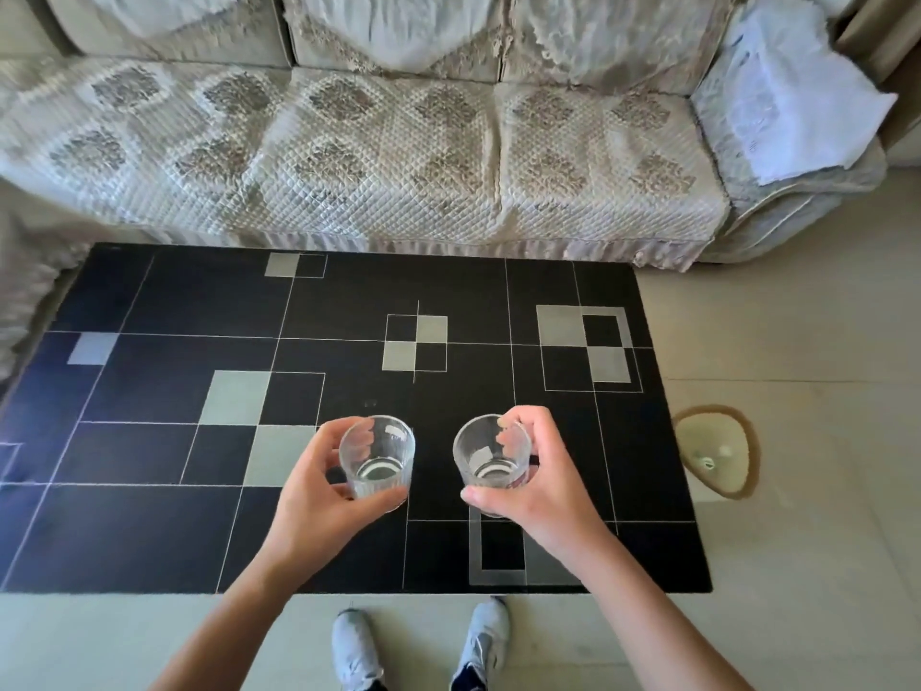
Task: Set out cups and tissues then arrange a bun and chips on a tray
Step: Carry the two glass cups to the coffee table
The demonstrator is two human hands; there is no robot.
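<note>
While the table [164,301] below lies bare of any tray, tissues, bun or chips, a person stands at its near edge with a clear ribbed glass in each hand. The left hand [319,496] is wrapped round the left cup [377,461], thumb under the near side and fingers curled over the far wall; the right hand [543,486] clasps the right cup [492,461] the same way, fingertips hooked over its rim. Both cups are empty, upright and side by side but apart, held above the table's near half, just right of its middle; whether either base touches the top cannot be told. A sofa [379,157] runs along the table's far edge, and a pale stool [717,456] sits off its right side. Setting the cups down looks to be the step in hand. The hazards appear plain: glass on a hard, glossy top could chip or skid if released early or tilted, and the two cups could knock together if lowered too close.
</note>
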